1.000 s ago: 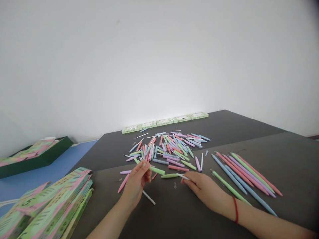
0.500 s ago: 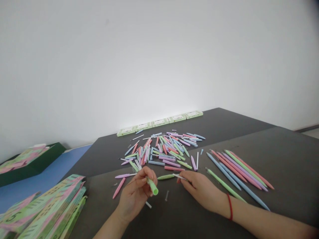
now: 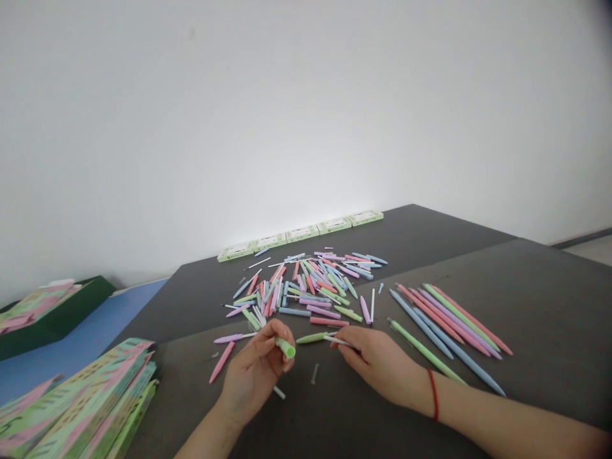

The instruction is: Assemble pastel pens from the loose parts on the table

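Note:
My left hand (image 3: 258, 366) is closed on a light green pen barrel (image 3: 285, 347), its hollow end turned towards me. Below that hand the end of a white stick (image 3: 279, 393) shows; I cannot tell whether it is held or lying on the table. Between thumb and fingers my right hand (image 3: 377, 360) pinches a thin white pen refill (image 3: 337, 340) that points left. The refill's tip meets or overlaps a green pen part (image 3: 313, 338) on the table. A small clear plastic piece (image 3: 314, 373) lies between the hands. A pink pen part (image 3: 222, 362) is left of my left hand.
Loose pen parts in several colours form a pile (image 3: 310, 284) beyond my hands. On the right lie several whole-looking pens (image 3: 452, 322) side by side. Flat boxes (image 3: 301, 234) line the wall. Printed boxes (image 3: 95, 401) are stacked at left, near a dark green tray (image 3: 95, 299).
The view has shifted a little, so most things sit slightly further left. The green barrel is tilted more sideways in my left hand. My right hand still holds the refill.

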A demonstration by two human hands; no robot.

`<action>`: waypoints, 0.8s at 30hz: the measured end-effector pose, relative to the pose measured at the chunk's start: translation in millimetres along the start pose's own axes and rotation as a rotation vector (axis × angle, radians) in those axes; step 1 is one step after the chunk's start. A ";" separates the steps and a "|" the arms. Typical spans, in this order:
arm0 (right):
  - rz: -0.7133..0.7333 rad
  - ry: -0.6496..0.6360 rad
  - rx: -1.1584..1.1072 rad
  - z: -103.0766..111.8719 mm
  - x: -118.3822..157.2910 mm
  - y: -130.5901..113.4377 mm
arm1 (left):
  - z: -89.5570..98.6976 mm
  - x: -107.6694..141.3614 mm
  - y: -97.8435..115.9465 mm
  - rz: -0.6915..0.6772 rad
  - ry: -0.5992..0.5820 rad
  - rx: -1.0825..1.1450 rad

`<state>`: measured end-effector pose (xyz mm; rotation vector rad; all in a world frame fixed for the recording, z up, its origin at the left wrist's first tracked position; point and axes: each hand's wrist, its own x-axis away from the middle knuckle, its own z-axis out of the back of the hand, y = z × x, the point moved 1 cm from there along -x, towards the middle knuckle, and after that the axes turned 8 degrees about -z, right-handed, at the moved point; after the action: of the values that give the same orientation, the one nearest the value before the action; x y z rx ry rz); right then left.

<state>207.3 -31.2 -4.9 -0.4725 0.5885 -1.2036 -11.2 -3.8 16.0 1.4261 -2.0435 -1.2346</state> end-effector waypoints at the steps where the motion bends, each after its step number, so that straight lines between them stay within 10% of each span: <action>1: 0.008 -0.001 0.006 -0.1 0.6 -0.7 | -0.3 0.1 0.2 -0.001 0.003 0.001; 16: -0.077 -0.169 -0.767 5.6 7.5 -20.6 | -17.1 4.8 -26.5 0.134 -0.016 -0.591; 24: -0.263 -0.165 -0.757 -8.1 -0.2 -1.2 | -26.8 11.7 -19.7 -0.001 -0.115 -1.658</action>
<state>201.2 -31.6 -10.2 -1.3090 0.8522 -1.1450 13.8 -28.5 12.7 0.4590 -0.4300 -2.1034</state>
